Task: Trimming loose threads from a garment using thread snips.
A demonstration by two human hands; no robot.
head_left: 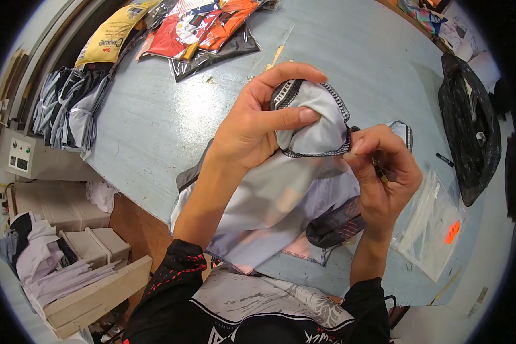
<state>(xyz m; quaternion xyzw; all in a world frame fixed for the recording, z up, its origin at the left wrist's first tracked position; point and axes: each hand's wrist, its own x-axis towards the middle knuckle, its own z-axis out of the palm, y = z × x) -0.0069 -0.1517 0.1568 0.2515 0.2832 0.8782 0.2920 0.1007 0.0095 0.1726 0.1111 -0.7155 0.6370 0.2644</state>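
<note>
A light grey garment (pixel 258 192), inside out with dark overlocked seams, hangs from my hands over the table. My left hand (pixel 249 117) grips its gathered, rounded end, thumb on the pale cloth and fingers behind. A black band with white lettering shows beside those fingers. At the right of this end, my right hand (pixel 387 169) pinches the dark seam edge between thumb and forefinger. A small dark and brassy metal tool (pixel 379 165) sits inside its curled fingers; its kind is mostly hidden. A black part with red marks (pixel 338 222) lies below, near my right wrist.
The blue-grey table (pixel 160 137) carries bagged garments (pixel 203 31), a yellow sack (pixel 112 35) and tied grey bundles (pixel 77 109). On the right are a black plastic bag (pixel 467 132), a marker (pixel 445 160) and a clear bag (pixel 427 229) with an orange sticker. Boxes (pixel 92 246) stand lower left.
</note>
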